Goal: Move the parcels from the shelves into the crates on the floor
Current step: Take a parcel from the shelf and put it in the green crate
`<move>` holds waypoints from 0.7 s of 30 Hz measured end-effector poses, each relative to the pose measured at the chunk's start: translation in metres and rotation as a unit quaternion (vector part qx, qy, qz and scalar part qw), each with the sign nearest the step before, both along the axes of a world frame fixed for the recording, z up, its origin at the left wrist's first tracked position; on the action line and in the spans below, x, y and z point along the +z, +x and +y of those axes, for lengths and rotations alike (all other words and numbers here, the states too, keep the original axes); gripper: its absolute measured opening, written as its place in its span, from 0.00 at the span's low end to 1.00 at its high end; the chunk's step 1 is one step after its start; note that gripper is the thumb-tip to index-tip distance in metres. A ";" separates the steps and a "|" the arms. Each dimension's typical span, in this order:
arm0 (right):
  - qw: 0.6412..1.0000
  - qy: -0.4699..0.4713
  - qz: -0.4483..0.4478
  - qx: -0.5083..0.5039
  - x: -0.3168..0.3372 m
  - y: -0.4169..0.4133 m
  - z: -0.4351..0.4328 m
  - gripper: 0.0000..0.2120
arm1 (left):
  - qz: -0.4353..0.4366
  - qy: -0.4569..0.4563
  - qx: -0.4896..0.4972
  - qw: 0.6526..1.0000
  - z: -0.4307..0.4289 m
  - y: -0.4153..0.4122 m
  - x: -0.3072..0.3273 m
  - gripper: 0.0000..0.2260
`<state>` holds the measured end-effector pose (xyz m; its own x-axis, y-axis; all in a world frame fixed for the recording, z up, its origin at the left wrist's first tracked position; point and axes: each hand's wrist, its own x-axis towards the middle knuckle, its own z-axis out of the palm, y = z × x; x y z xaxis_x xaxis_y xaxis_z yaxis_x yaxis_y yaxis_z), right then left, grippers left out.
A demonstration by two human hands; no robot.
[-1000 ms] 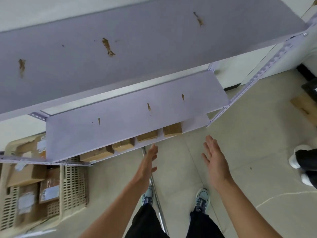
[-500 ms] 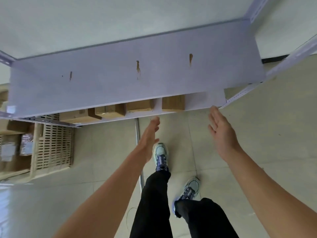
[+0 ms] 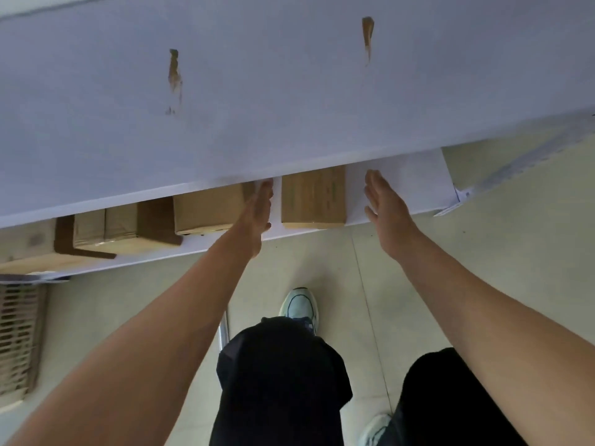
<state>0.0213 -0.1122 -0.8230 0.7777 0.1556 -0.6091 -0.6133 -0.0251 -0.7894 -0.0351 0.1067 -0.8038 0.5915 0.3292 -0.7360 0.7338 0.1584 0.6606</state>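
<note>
The small cardboard parcel (image 3: 313,197) I am after sits at the front edge of the lower shelf (image 3: 402,175), last in a row of boxes, with a bigger cardboard box (image 3: 209,207) just beside it on its left and bare shelf on its right. It looks stiff and square-sided, and I judge it light enough for a flat squeeze, though plain card can slip, so I would press on its two side faces, low and toward the middle rather than at the corners, which crush. My left hand (image 3: 257,214) is flat, fingers straight and together, in the gap between the two boxes; my right hand (image 3: 383,204) is flat too, palm inward, near the right face but apart from it. The upper shelf (image 3: 289,91) overhangs, so I expect to slide the parcel toward me before lifting it over to the slatted crate (image 3: 19,333) on the floor at my left
</note>
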 end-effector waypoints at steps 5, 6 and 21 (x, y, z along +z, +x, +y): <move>0.999 -0.015 -0.026 0.043 -0.068 0.042 0.021 0.33 | -0.009 0.010 -0.029 0.999 0.014 0.041 -0.066 0.35; 0.998 -0.014 -0.026 0.051 -0.078 0.047 0.024 0.33 | -0.016 0.012 -0.036 0.999 0.016 0.046 -0.077 0.34; 0.995 0.010 -0.096 0.034 -0.077 0.063 0.040 0.22 | -0.155 -0.023 -0.021 0.987 0.032 0.055 -0.096 0.29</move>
